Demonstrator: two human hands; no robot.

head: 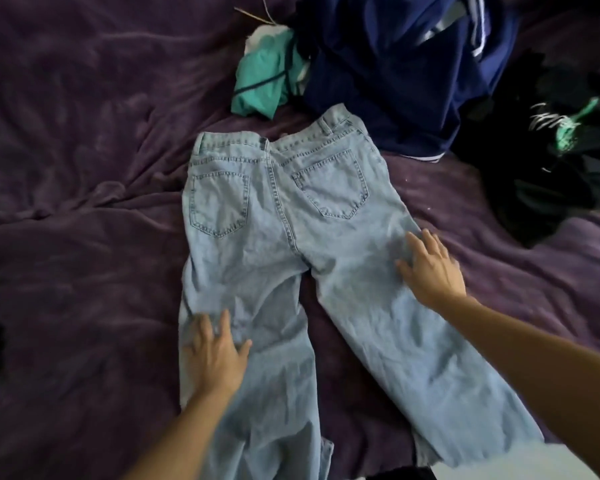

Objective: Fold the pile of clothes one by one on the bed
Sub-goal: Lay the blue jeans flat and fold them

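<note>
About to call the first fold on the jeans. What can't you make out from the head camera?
Head view only:
1. Jeans: the hem of the leg under the left hand is cut off by the bottom edge; the front lies face down on the blanket.
2. Navy garment: runs past the top edge and overlaps the teal garment, so how many remain is unclear.
3. Black garment: its green print is crumpled and blurred, unreadable.

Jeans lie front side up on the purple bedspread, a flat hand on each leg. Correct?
No. The head view shows the jeans back side up, back pockets visible, on the purple bedspread, left hand and right hand flat on the legs.
</note>
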